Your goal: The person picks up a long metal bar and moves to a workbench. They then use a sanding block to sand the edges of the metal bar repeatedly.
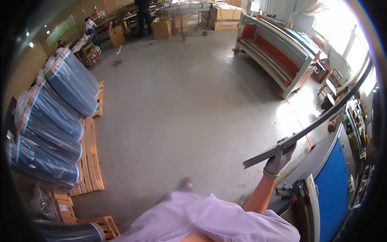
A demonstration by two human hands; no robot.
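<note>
Grey-gloved, the right hand (pixel 279 159) in the head view grasps a bundle of long dark strips (pixel 312 124). One end of the bundle juts out just left of that hand; the rest slants up and far out to its right. Below and to the right of the hand stands a blue panel (pixel 332 177). What the left hand does, I cannot tell.
</note>
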